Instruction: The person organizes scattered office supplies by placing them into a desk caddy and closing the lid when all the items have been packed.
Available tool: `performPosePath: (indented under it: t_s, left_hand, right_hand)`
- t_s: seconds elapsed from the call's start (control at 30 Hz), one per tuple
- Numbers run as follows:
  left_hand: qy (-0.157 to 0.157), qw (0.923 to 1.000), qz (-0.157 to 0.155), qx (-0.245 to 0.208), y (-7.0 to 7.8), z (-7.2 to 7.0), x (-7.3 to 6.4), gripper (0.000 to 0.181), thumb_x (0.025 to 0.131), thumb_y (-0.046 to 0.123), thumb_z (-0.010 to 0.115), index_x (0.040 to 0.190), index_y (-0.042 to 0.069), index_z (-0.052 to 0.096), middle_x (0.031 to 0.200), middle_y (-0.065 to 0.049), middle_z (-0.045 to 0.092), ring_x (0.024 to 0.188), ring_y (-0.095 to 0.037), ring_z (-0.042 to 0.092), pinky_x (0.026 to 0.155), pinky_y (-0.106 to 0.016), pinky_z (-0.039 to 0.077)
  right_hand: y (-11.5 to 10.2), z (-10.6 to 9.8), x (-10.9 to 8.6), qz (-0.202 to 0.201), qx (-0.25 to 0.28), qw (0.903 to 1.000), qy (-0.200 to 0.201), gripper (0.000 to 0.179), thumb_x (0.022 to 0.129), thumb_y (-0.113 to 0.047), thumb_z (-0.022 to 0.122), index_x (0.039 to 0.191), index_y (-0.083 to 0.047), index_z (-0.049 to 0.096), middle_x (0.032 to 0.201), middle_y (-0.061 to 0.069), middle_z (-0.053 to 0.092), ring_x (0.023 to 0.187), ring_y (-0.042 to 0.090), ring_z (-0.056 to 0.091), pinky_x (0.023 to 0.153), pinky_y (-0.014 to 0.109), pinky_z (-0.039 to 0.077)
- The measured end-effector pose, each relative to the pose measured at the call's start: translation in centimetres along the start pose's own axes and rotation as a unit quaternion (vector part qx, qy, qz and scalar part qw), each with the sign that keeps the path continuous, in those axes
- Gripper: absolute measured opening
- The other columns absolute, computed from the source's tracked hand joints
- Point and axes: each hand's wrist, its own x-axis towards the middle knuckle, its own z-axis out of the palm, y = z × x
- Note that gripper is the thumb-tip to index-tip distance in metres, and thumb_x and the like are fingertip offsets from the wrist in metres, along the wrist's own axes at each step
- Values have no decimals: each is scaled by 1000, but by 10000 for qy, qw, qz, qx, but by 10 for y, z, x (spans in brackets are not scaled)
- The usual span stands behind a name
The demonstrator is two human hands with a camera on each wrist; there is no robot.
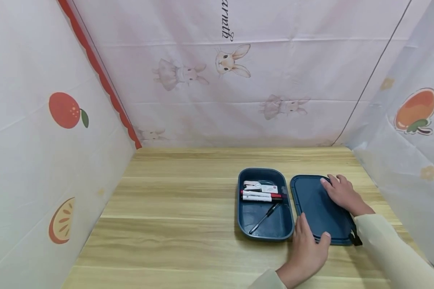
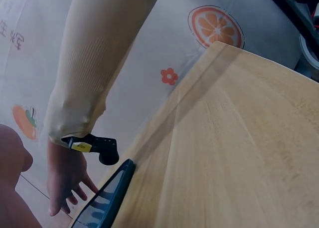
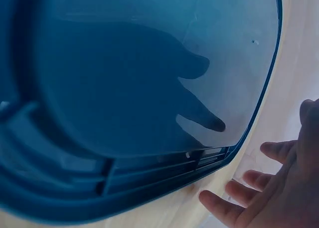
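On the right half of the table lies a dark blue flat lid [image 1: 316, 208]. My left hand [image 1: 307, 247] is by its near left corner, fingers straight and thumb spread apart; whether it touches the lid I cannot tell. At the lid's far right edge is my right hand [image 1: 345, 196], fingers spread; in the right wrist view the fingers [image 3: 259, 180] stand apart from the lid [image 3: 124, 88]. Left of the lid stands an open dark blue box [image 1: 265, 228]. It holds a black pen [image 1: 264, 218], markers [image 1: 256, 196] and a small white-and-pink item [image 1: 252, 185].
The wooden table [image 1: 166, 224] extends left of the box. Printed cloth walls [image 1: 202, 120] enclose its back and sides. A black wrist camera [image 2: 107, 150] sits on the right sleeve.
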Motion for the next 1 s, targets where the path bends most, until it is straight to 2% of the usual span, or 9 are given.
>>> performPosePath:
  t_s: [0.13,0.3,0.53,0.73,1.0]
  left_hand:
    - [-89,9995,-291,33,-5,2,7,83,93,58,59,160,24,24,165,-1,27,151,-24,28,117,-51,33]
    - [-187,9990,-401,-106,-10,-1,12,87,93,61,58,161,21,21,166,-2,25,151,-23,28,118,-50,32]
    - [-198,9986,-499,-33,-9,1,16,89,91,62,59,161,23,21,166,-1,26,150,-24,29,117,-50,32]
    - [-312,9978,-586,-52,-7,5,20,87,91,60,60,161,29,19,166,1,24,151,-27,28,116,-54,31]
    - [-54,9973,-734,39,-3,10,20,83,91,55,62,160,29,23,164,1,25,151,-26,26,116,-59,29]
  right_hand:
    - [1,-3,6,97,-210,9997,-116,94,104,-64,11,153,15,14,150,47,8,134,67,14,102,80,22]
    - [1,-5,15,243,-254,9990,-276,95,103,-65,9,152,16,19,145,49,15,129,67,20,100,78,27]
    - [1,-12,22,571,126,9958,-711,95,103,-65,7,152,17,15,144,51,8,127,68,20,102,77,26]
    - [1,-18,21,828,235,9910,-1029,96,102,-65,7,152,15,15,142,50,7,125,69,22,101,76,28]
    - [-3,-19,20,799,352,9907,-1045,93,103,-63,9,151,16,15,143,52,6,125,70,23,102,75,29]
